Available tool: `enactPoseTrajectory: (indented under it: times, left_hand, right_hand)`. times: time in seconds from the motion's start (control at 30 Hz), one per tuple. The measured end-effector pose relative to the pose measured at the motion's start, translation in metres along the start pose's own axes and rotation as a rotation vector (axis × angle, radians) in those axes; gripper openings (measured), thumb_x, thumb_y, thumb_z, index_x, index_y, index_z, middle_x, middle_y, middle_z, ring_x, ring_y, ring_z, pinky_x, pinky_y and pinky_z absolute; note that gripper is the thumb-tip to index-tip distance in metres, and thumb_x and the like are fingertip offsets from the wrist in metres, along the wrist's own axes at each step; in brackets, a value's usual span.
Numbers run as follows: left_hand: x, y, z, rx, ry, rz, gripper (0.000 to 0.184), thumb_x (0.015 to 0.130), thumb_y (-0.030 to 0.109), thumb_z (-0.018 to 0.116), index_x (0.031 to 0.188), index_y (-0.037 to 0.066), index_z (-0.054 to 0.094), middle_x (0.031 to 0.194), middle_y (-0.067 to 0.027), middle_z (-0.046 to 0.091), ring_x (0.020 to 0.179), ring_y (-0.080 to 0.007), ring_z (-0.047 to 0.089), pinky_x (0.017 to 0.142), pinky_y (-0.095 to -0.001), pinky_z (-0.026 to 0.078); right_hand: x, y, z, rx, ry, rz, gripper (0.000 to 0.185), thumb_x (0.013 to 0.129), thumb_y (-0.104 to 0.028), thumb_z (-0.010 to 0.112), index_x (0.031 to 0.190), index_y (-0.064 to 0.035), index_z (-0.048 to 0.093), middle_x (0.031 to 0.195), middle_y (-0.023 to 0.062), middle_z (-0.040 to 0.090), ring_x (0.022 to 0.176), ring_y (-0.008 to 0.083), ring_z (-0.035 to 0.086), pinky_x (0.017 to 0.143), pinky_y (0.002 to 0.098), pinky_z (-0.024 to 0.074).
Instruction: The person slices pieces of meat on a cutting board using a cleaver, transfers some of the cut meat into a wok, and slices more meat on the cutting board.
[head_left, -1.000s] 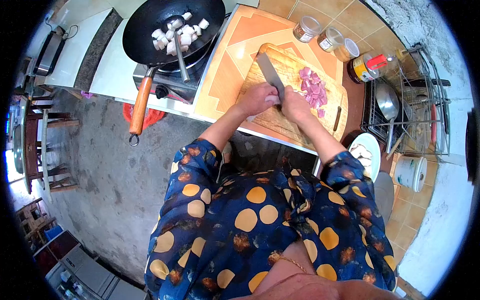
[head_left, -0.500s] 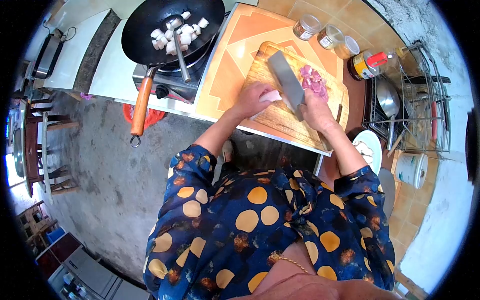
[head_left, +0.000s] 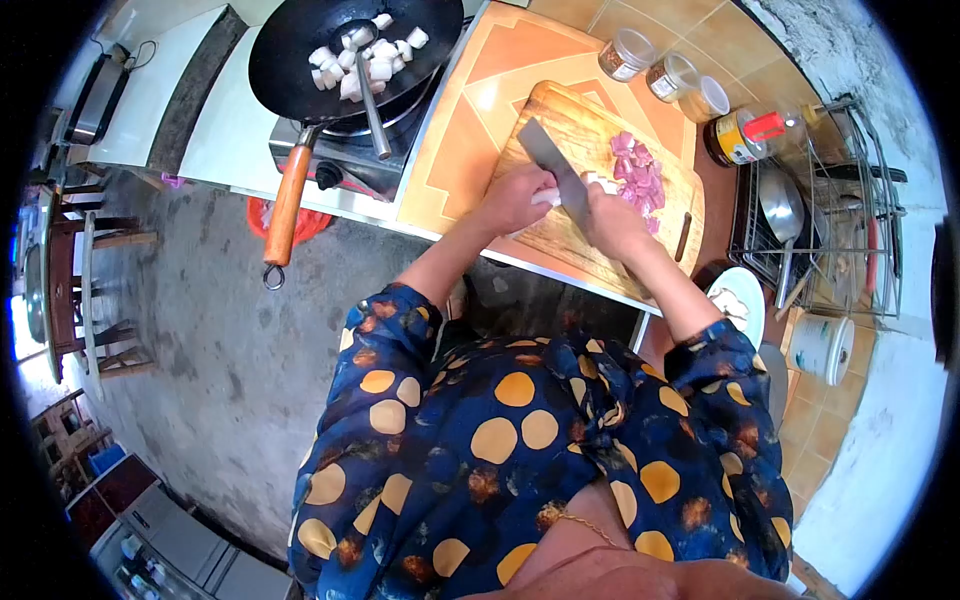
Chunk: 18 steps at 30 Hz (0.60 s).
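Observation:
My left hand (head_left: 516, 200) is closed on a pale strip of fatty meat (head_left: 548, 197) at the front of the wooden chopping board (head_left: 572, 112). In my right hand (head_left: 614, 224) is a cleaver (head_left: 545, 153), its broad blade upright against the strip's right end. A cut white piece (head_left: 600, 182) lies just right of the blade, partly hidden by my right hand. Farther right on the board sits a pile of diced pink meat (head_left: 640, 175).
Left of the board, a black wok (head_left: 285, 70) with white cubes (head_left: 380, 68) and a ladle (head_left: 372, 115) sits on a stove (head_left: 290, 150); its wooden handle (head_left: 290, 200) juts forward. Jars (head_left: 672, 77), a sauce bottle (head_left: 735, 138), a wire rack (head_left: 850, 240) and a plate (head_left: 745, 290) stand right.
The cleaver has come left and down to the strip, its blade now steeper on edge. A cut piece shows right of the blade. The view has shifted slightly.

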<state>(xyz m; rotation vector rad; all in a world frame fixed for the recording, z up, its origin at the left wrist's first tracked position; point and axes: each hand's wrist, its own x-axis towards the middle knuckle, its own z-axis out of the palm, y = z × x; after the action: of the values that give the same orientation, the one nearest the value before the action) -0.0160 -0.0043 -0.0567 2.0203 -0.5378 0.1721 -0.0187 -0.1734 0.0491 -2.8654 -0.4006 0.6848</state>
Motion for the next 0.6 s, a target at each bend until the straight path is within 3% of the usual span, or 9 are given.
enactPoseTrajectory:
  times: [0.1,0.27,0.4,0.47,0.6]
  left_hand:
    - [0.000,-0.003,0.004,0.001,-0.017,0.077,0.027,0.069,0.014,0.066,0.093,0.004,0.059,0.084,-0.0118,0.058,0.079,-0.0271,0.058,0.071,-0.0347,0.048]
    - [-0.006,0.015,-0.003,-0.113,0.021,-0.071,0.030,0.065,0.012,0.067,0.092,0.004,0.058,0.084,-0.0134,0.056,0.082,-0.0299,0.055,0.073,-0.0372,0.046]
    - [-0.023,0.013,-0.006,-0.174,0.106,-0.082,0.030,0.065,0.013,0.067,0.093,0.005,0.058,0.083,-0.0124,0.055,0.082,-0.0288,0.055,0.071,-0.0368,0.046]
    - [-0.022,0.010,-0.004,-0.030,0.117,0.019,0.027,0.067,0.013,0.065,0.093,0.006,0.057,0.083,-0.0119,0.054,0.081,-0.0288,0.055,0.070,-0.0371,0.046]
    - [-0.021,0.005,0.001,0.002,0.072,-0.010,0.029,0.070,0.014,0.067,0.096,0.004,0.059,0.086,-0.0115,0.057,0.080,-0.0256,0.057,0.071,-0.0340,0.047]
  right_hand:
    - [0.020,-0.001,0.012,-0.008,0.041,-0.036,0.026,0.080,-0.008,0.051,0.101,0.0052,0.045,0.085,0.0269,0.061,0.084,0.0397,0.061,0.073,0.0466,0.0479]
    - [0.015,0.009,0.014,0.028,0.108,-0.080,0.023,0.080,-0.009,0.051,0.097,0.0053,0.046,0.083,0.0277,0.060,0.083,0.0406,0.060,0.072,0.0472,0.0474]
    - [-0.016,0.016,0.006,0.101,0.068,0.008,0.023,0.080,-0.011,0.053,0.096,0.0045,0.045,0.084,0.0292,0.059,0.083,0.0427,0.059,0.074,0.0476,0.0455]
    - [-0.024,0.008,-0.007,0.087,0.088,0.051,0.025,0.081,-0.011,0.055,0.097,0.0039,0.044,0.087,0.0302,0.058,0.086,0.0435,0.057,0.076,0.0465,0.0442]
    - [-0.031,0.003,-0.019,0.061,0.027,0.004,0.025,0.080,-0.010,0.056,0.097,0.0042,0.044,0.087,0.0300,0.058,0.087,0.0435,0.057,0.077,0.0461,0.0440]
